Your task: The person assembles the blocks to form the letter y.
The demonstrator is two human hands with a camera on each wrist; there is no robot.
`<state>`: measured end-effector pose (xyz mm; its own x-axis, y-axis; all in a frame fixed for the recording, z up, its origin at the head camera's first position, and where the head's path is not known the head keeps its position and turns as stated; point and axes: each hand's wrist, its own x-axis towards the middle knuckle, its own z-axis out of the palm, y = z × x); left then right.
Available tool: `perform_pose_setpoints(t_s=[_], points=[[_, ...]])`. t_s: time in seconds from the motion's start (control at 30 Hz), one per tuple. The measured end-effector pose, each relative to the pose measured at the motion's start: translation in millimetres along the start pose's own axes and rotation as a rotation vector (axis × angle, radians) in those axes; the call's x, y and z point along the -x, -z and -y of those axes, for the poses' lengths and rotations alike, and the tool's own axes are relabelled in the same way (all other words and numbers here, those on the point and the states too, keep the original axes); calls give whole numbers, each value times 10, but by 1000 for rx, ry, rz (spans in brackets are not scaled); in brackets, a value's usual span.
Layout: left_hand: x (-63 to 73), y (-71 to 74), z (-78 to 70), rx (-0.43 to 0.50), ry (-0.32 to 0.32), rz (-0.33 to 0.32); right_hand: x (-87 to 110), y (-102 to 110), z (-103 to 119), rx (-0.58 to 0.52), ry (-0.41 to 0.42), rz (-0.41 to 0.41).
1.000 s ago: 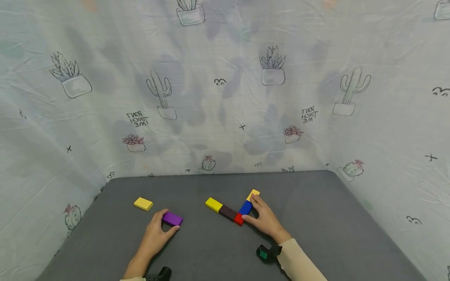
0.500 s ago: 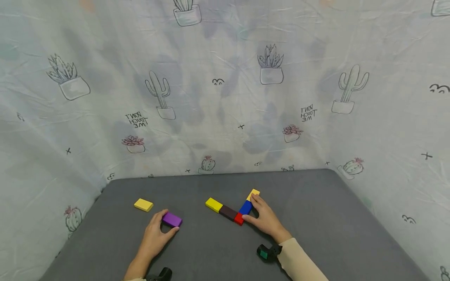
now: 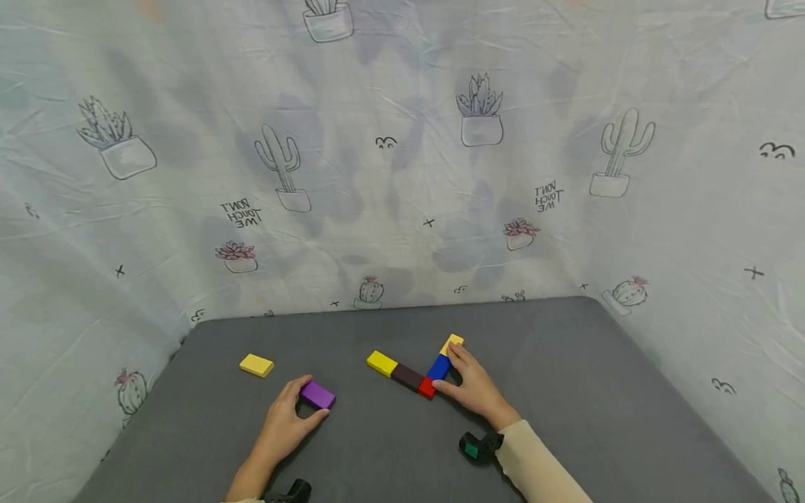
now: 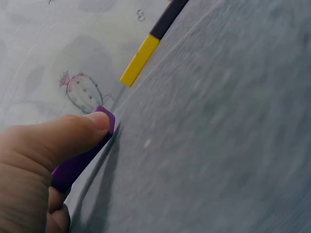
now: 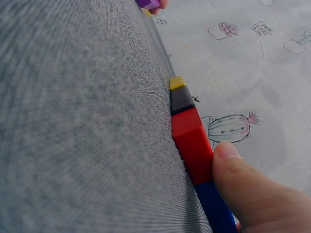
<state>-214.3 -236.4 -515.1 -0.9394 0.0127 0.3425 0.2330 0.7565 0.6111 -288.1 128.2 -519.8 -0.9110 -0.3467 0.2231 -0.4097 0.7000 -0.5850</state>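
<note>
In the head view my left hand [image 3: 286,423] pinches a purple block [image 3: 318,395] between thumb and fingers. A shadow gap beneath this block in the left wrist view shows it raised off the cloth. My right hand [image 3: 476,388] rests along the right-hand row of a V of blocks. Its thumb touches near where the red block [image 3: 426,388] meets the blue block [image 3: 438,367]. The fingertips lie at the pale yellow block [image 3: 452,344], partly covering it. From the red corner, a dark brown block [image 3: 407,378] and a bright yellow block [image 3: 381,363] run up-left, end to end.
A second pale yellow block [image 3: 256,365] lies apart at the left, beyond the left hand. The grey cloth-covered table [image 3: 371,454] ends at a patterned curtain [image 3: 402,175] behind and at both sides. Both wrists carry a black camera.
My left hand has moved slightly right with the purple block in the last half second. The right hand stays at the V of blocks. The head view has shifted a little.
</note>
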Motion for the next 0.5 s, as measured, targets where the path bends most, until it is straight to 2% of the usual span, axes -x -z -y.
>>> perform_pose_setpoints(t_s=[0.27, 0.5], points=[[-13, -33, -167, 22, 16, 60, 3, 1, 21, 9, -29, 34], [-49, -174, -421, 45, -30, 128, -4, 5, 0, 11, -26, 16]])
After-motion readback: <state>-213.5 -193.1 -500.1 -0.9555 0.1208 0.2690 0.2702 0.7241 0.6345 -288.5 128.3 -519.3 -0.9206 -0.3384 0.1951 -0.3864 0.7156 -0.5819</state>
